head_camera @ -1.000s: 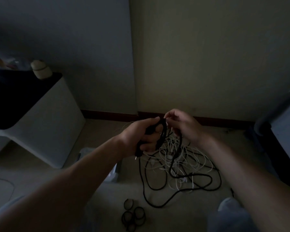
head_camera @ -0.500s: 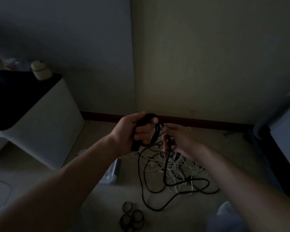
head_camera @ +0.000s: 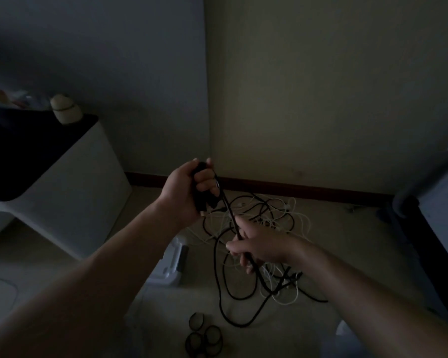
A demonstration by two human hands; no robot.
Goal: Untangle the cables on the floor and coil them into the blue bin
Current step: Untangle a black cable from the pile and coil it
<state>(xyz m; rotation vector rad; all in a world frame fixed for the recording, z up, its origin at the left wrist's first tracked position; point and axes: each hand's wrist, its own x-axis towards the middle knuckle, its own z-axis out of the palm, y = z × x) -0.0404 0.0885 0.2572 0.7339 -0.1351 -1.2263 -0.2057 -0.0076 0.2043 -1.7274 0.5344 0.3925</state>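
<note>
In this dim room, my left hand (head_camera: 189,188) is raised above the floor and grips a bundle of coiled black cable (head_camera: 203,200). A taut strand of the same black cable runs down and right into my right hand (head_camera: 256,245), whose fingers are curled round it. Below both hands a tangle of black cable (head_camera: 230,303) and thin white cables (head_camera: 292,220) lies spread on the floor near the wall. A pale bin (head_camera: 170,267), partly hidden by my left forearm, sits on the floor left of the tangle.
A white cabinet (head_camera: 70,200) with a dark top stands at the left, with a small pale object (head_camera: 65,112) on it. Dark furniture (head_camera: 424,228) lines the right edge. Several black rings (head_camera: 204,337) lie on the floor near me. A baseboard (head_camera: 308,188) runs along the wall.
My left hand has risen with the coiled bundle. My right hand has slid down and away along the black cable, pulling the strand between the hands straight.
</note>
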